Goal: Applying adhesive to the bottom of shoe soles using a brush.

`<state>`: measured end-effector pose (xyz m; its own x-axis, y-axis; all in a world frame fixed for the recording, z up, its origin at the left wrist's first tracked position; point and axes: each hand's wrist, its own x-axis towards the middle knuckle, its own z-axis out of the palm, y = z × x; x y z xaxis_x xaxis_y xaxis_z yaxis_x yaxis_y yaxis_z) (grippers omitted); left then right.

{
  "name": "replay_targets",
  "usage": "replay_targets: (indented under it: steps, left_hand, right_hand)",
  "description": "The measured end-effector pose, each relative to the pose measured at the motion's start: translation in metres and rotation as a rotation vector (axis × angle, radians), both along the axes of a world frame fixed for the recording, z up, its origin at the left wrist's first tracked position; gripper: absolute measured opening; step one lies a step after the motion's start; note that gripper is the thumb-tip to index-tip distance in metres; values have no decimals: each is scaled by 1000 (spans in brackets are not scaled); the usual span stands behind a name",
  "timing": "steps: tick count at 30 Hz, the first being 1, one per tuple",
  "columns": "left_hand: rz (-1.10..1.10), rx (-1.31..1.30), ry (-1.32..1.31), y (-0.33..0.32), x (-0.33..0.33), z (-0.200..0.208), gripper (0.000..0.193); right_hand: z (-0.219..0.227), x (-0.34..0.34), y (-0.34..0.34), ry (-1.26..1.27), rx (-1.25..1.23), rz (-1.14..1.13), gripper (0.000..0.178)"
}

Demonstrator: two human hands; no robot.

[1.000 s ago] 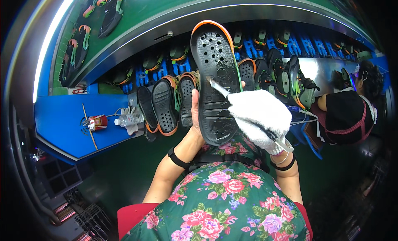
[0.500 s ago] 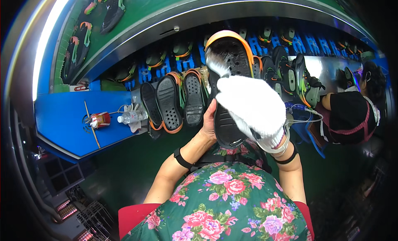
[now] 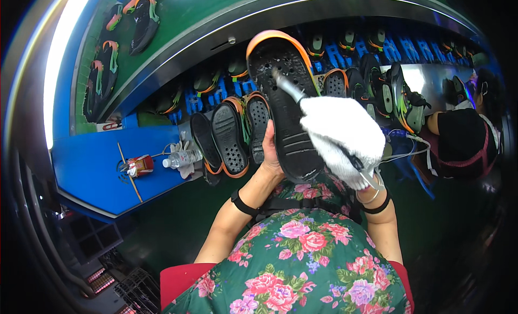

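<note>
My bare left hand (image 3: 268, 152) grips a black shoe sole (image 3: 294, 136) with an orange-edged toe along its left side, the holed toe end pointing away from me. In a white knitted glove, my right hand (image 3: 345, 133) is closed round a small brush (image 3: 288, 86). The brush's tip lies over the holed toe part of the sole, which has wet-looking shiny spots. The glove hides most of the handle and the right fingers. Just left of the held piece stand several similar black soles with orange edges (image 3: 229, 138).
On a blue table (image 3: 86, 165) at the left are a small red container (image 3: 141, 165), a thin stick (image 3: 129, 173) and a clear bottle (image 3: 182, 158). A conveyor (image 3: 399, 9) spans the far side, with blue holders (image 3: 407, 52) beneath. Another person (image 3: 464, 136) sits at the right.
The sole has shifted slightly left and away from me. My right hand has moved a little right; the blurred brush now shows more clearly over the toe part. The view has turned slightly.
</note>
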<state>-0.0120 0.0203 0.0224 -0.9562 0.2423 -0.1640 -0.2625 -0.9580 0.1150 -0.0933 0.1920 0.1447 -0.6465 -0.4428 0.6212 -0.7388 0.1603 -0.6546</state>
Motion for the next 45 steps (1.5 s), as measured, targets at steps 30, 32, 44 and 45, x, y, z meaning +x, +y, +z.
replay_targets:
  steps: [30, 32, 44, 45]
  left_hand:
    - [170, 44, 115, 16, -84, 67, 117]
    - [75, 27, 240, 5, -86, 47, 117]
    - [-11, 81, 265, -3, -95, 42, 123]
    - [44, 67, 188, -4, -94, 44, 124]
  right_hand:
    - [-41, -1, 6, -261, -122, 234, 31]
    - [-29, 3, 3, -216, -74, 227, 30]
    - [-34, 9, 8, -117, -154, 281, 28]
    - [-37, 5, 10, -123, -154, 285, 28]
